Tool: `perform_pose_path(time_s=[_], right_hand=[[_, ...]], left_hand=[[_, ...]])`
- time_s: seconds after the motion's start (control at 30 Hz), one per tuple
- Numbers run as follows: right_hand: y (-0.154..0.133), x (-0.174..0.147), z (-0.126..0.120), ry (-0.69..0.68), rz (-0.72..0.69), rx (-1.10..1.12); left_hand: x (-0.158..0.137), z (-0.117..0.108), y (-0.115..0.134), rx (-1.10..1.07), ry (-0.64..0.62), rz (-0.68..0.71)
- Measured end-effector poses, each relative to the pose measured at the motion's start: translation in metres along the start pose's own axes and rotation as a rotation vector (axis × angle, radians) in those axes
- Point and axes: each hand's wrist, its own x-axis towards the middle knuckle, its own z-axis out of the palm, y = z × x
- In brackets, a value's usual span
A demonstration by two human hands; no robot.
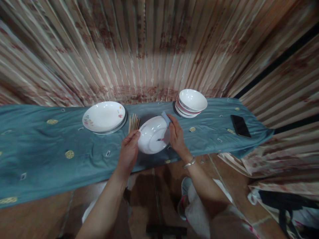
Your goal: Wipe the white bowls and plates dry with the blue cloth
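Note:
A white plate [149,134], its underside with a small printed mark turned toward me, is held tilted above the front of the table. My left hand [129,149] grips its left rim, thumb on the near face. At the right rim my right hand [176,134] presses a folded light-blue cloth [165,117] against the plate. The fingers behind the rim are partly hidden. Just behind the plate, several wooden chopsticks [134,122] lie side by side.
A stack of white floral plates [104,116] stands at the left on the blue-green tablecloth [92,166]. Stacked bowls [191,101] are at the back right, and a black phone [240,126] lies farther right. A pleated curtain [139,49] hangs behind the table.

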Motion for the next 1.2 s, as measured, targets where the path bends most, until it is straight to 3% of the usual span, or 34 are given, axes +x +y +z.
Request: perform_pose_path(time_s=[0.33, 0.63, 1.2], right_hand=[[0.019, -0.015, 0.007, 0.031, 0.145, 0.088], [0.009, -0.025, 0.007, 0.048, 0.436, 0.24], [0.004, -0.028, 0.014, 0.059, 0.561, 0.389]], left_hand=[[-0.001, 0.001, 0.004, -0.031, 0.006, -0.014], [0.003, -0.004, 0.003, -0.054, 0.034, -0.029], [0.01, -0.003, -0.001, -0.186, -0.001, -0.089]])
